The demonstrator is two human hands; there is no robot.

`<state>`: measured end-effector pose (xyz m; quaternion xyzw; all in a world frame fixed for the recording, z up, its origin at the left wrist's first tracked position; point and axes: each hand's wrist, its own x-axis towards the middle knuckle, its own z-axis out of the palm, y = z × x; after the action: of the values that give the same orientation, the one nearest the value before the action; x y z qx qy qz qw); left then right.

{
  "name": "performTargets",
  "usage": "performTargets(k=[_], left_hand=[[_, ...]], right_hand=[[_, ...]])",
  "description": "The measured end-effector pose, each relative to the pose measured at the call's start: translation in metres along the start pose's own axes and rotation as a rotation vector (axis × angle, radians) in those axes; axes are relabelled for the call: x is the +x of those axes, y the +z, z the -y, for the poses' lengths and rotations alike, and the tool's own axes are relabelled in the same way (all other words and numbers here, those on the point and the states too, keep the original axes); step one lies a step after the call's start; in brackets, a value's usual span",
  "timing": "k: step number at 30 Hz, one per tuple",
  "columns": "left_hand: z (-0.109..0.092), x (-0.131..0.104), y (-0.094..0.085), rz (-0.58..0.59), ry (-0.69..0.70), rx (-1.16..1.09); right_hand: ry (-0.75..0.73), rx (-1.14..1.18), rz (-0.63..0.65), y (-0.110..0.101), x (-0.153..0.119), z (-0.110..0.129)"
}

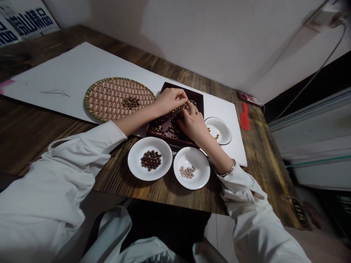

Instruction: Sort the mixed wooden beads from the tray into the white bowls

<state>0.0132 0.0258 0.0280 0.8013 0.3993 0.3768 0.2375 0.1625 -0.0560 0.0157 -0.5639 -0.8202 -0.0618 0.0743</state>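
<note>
A dark red box (178, 140) holds many small round beads (157, 129) in mixed browns, dark and pale tones. My left hand (171, 99) reaches over its far part, with fingers curled together; whatever they pinch is too small to make out. Close beside it, my right hand (193, 122) is low among the beads, thumb and fingers apart, and partly hides them. Dark brown beads (151, 160) lie in a white bowl (134, 164) in front of the box. Pale beads (187, 171) are in a second white bowl (201, 175). A third white bowl (223, 133), right of the box, has a few yellowish beads (217, 137).
On the left, a round woven tray (105, 96) carries a small heap of greenish-brown beads (131, 102). Tray and box rest on a white board (65, 69) over the wooden table (263, 153). A red comb-like piece (244, 117) and a red device (249, 98) lie at the right.
</note>
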Motion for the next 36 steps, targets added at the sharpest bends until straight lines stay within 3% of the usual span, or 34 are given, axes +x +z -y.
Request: performTargets(k=[10,25,33,36], left_hand=[[-0.003,-0.004,0.003,0.125,0.043,0.057],[-0.004,-0.002,0.002,0.147,0.016,0.039],[-0.007,-0.002,-0.001,0.163,-0.024,0.014],[-0.008,-0.003,-0.001,0.164,-0.029,0.015]], right_hand=[[0.071,-0.043,0.038,0.002,0.002,-0.002],[0.071,0.051,-0.153,0.011,0.002,-0.012],[0.123,0.001,-0.116,0.009,0.002,-0.012],[0.126,0.110,-0.187,0.015,0.004,-0.015]])
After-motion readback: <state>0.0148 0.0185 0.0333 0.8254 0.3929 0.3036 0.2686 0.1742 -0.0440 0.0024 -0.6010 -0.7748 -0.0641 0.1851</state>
